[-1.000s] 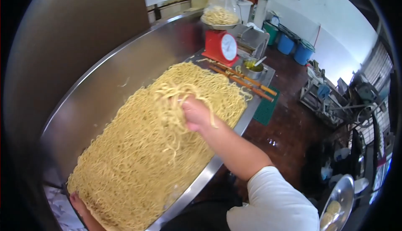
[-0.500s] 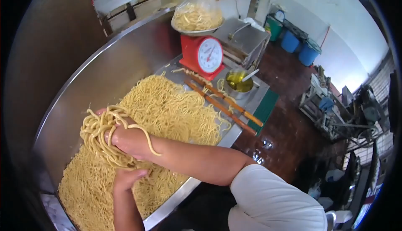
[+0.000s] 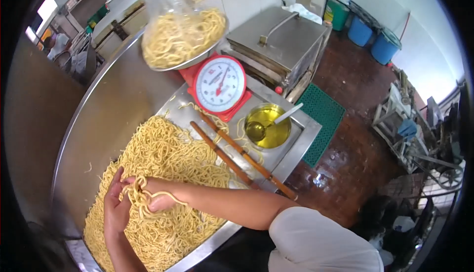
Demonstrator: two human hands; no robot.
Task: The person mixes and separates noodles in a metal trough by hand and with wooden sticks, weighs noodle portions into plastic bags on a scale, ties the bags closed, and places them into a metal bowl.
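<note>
A small clump of thick yellow noodles [image 3: 140, 196] is in my right hand [image 3: 157, 188], with one strand trailing back over the wrist. Just left of it, my left hand [image 3: 116, 208] has its fingers stretched out and apart, close beside the clump; whether it touches the strands I cannot tell. Below both hands spreads a large heap of noodles [image 3: 168, 146] in a metal trough [image 3: 106, 119]. A clear plastic bag of noodles [image 3: 182, 35] rests on the pan of a red dial scale [image 3: 219, 84] beyond the heap.
Two long wooden sticks [image 3: 224, 156] lie across the trough's right corner. Near them stands a metal pot of yellow oil [image 3: 279, 136] with a ladle [image 3: 286, 115] in it. A lidded steel box [image 3: 276, 35], green mat [image 3: 321, 119] and blue bins [image 3: 385, 47] are farther off.
The clump in my right hand has become smaller. My left hand has moved from below the right forearm up to the clump's left side. The view has shifted, and the scale appears larger.
</note>
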